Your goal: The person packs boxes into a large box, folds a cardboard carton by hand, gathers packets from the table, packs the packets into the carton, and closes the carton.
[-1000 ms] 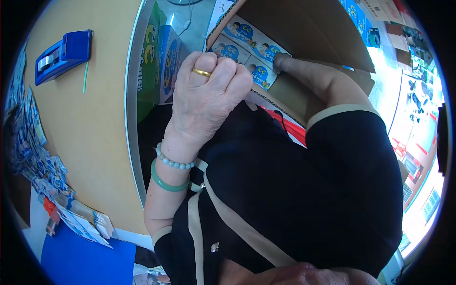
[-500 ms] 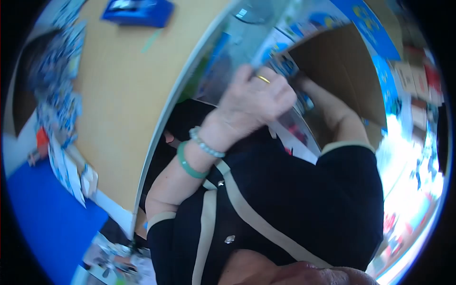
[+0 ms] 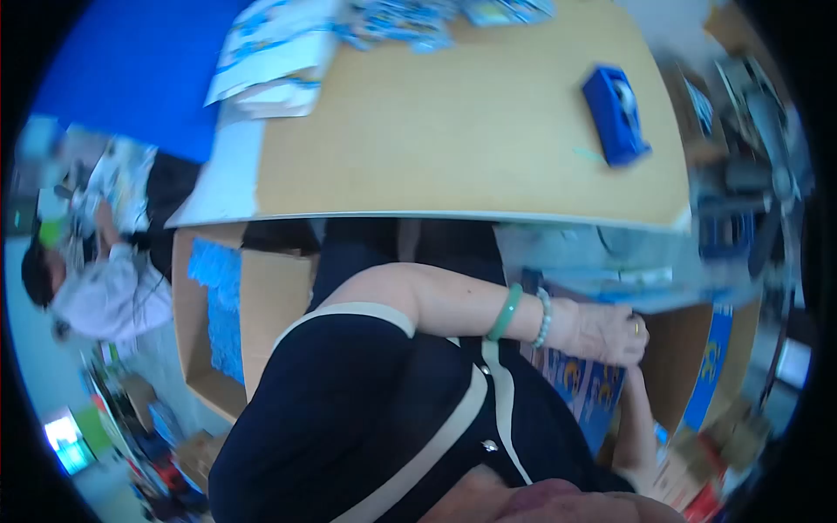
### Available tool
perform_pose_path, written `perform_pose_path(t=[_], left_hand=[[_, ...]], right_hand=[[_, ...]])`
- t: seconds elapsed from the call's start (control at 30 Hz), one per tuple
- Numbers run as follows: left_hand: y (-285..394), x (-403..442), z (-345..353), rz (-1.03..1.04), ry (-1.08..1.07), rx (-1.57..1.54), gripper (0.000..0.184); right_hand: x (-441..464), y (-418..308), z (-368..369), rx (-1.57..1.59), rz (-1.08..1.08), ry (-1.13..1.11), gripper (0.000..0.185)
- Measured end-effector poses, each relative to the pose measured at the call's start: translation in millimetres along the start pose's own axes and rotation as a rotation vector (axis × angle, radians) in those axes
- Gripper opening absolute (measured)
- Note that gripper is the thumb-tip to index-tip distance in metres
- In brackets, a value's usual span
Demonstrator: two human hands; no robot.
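Observation:
My left hand point(image 3: 608, 333), with a ring, a beaded bracelet and a green bangle, is curled closed over an open cardboard box point(image 3: 678, 353) at the lower right. Whatever its fingers hold, if anything, is hidden. Blue printed packs point(image 3: 597, 392) lie in the box below that hand. My right forearm reaches up from the bottom right, and the right hand is hidden behind the left one. On the wooden table point(image 3: 453, 139) above stands a blue tape dispenser point(image 3: 616, 115).
Another cardboard box point(image 3: 277, 301) with blue packets point(image 3: 225, 318) stands under the table edge at left. A person point(image 3: 113, 292) is farther left. White printed bags point(image 3: 275, 57) lie on the table's left end. A fan point(image 3: 778, 179) stands at right.
The view has swung round, so the table now lies across the top. My left arm now stretches to the right, its hand still curled at the box. The right hand has become hidden.

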State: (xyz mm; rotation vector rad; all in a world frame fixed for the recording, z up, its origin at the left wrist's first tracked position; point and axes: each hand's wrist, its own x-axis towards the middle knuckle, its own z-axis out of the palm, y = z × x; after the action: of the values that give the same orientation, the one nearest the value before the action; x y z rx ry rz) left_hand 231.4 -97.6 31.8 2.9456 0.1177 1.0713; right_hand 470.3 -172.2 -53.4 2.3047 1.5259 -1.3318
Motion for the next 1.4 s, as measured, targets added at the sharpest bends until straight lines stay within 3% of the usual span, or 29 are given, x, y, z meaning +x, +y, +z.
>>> perform_pose_path(t=[0.07, 0.13, 0.17, 0.23, 0.27, 0.33, 0.37, 0.4, 0.47, 0.53, 0.67, 0.73, 0.83, 0.93, 1.03, 1.1, 1.23, 1.33, 1.4], left_hand=[[-25, -16, -26, 0.014, 0.089, 0.132, 0.011], [-43, -25, -61, 0.107, 0.286, 0.223, 0.017], [-53, -35, -81, -0.010, 0.207, 0.268, 0.022], [-79, -72, -135, -0.264, 0.111, 0.362, 0.028], [-97, -92, -165, -0.400, 0.083, 0.415, 0.029], [-151, -160, -198, -0.661, 0.122, 0.645, 0.042], [-177, -188, -235, -0.622, 0.302, 0.688, 0.033], [-193, -221, -254, -1.046, 0.053, 0.763, 0.056], [-212, -284, -295, -1.273, -0.064, 1.013, 0.078], [-212, -299, -341, -1.638, -0.305, 0.784, 0.098], [-224, -390, -334, -1.514, -0.158, 0.441, 0.083], [-205, -383, -328, -1.469, -0.226, 0.522, 0.075], [-180, -373, -314, -1.340, -0.393, 0.674, 0.060], [-172, -378, -306, -1.103, 0.000, 0.781, 0.036], [-159, -363, -292, -1.049, -0.036, 0.762, 0.033], [-150, -361, -290, -1.019, -0.057, 0.759, 0.032], [-121, -377, -286, -1.001, 0.054, 0.588, 0.037], [-99, -369, -296, -1.073, 0.259, 0.812, 0.043], [-85, -340, -309, -1.075, 0.210, 0.912, 0.044]], right_hand=[[-31, -34, -27, 0.017, -0.064, -0.028, 0.033], [-69, 33, -84, 0.057, -0.066, -0.055, 0.032], [-83, -17, -84, 0.075, -0.052, -0.064, 0.032], [-135, -83, -102, 0.153, -0.022, 0.250, 0.019], [-141, -102, -103, 0.138, -0.033, 0.248, 0.019], [-150, -134, -101, 0.251, -0.284, 0.430, 0.017], [-154, -150, -98, 0.309, -0.412, 0.519, 0.016], [-152, -173, -91, 0.299, -0.428, 0.523, 0.016], [-137, -230, -75, 0.133, -0.567, 0.491, 0.015], [-106, -275, -67, -0.048, -0.652, 0.382, 0.015], [-54, -373, -31, -0.277, -0.839, 0.298, 0.015], [-22, -409, -10, -0.351, -1.023, 0.278, 0.017], [9, -466, 24, -0.189, -0.984, 0.100, 0.022], [46, -517, 58, 0.308, -0.931, 0.016, 0.033], [74, -576, 80, 0.400, -0.752, 0.023, 0.034], [68, -606, 94, 0.263, -0.624, -0.019, 0.030], [100, -596, 99, 0.373, -0.701, -0.071, 0.024], [96, -575, 81, 0.596, -0.739, -0.156, 0.018], [81, -557, 74, 0.717, -0.750, -0.182, 0.015]])
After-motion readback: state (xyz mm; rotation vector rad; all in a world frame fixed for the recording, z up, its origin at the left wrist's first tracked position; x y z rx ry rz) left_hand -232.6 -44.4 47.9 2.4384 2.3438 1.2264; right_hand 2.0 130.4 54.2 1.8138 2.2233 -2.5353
